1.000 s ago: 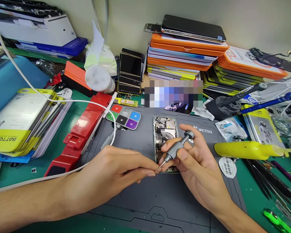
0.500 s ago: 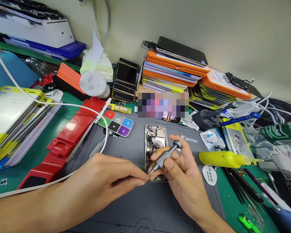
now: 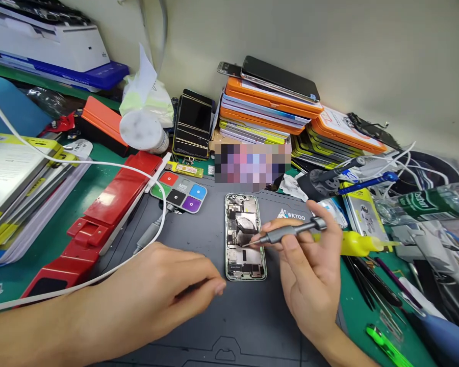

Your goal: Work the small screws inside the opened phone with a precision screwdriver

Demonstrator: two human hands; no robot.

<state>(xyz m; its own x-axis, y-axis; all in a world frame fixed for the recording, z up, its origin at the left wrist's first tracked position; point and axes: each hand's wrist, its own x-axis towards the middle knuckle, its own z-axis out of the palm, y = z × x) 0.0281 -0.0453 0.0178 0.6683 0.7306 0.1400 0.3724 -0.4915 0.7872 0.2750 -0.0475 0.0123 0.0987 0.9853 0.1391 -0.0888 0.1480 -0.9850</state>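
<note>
An opened phone [image 3: 235, 255] lies upright in line with me on the dark work mat [image 3: 199, 331], its inner boards and metal plates exposed. My right hand [image 3: 309, 270] grips a grey precision screwdriver [image 3: 286, 235], slanted so its thin tip is over the middle of the phone; whether the tip touches cannot be told. Just left of the phone's lower end is my left hand [image 3: 183, 290], thumb and forefinger pressed together. Anything pinched there is hidden or too small to name.
Left of the mat runs a red tool [image 3: 110, 199] with a white cable [image 3: 99, 163] looping past it. A colour-block pad [image 3: 179, 191] sits behind my left hand. To the right are a yellow bottle [image 3: 361, 245], tweezers [image 3: 359, 285] and a green-labelled plastic bottle [image 3: 424, 204]. Boxes [image 3: 268, 107] are stacked behind.
My right hand has moved right and up with the screwdriver, whose tip has left my left fingertips and is over the phone. More of the phone shows. My left hand has shifted slightly left.
</note>
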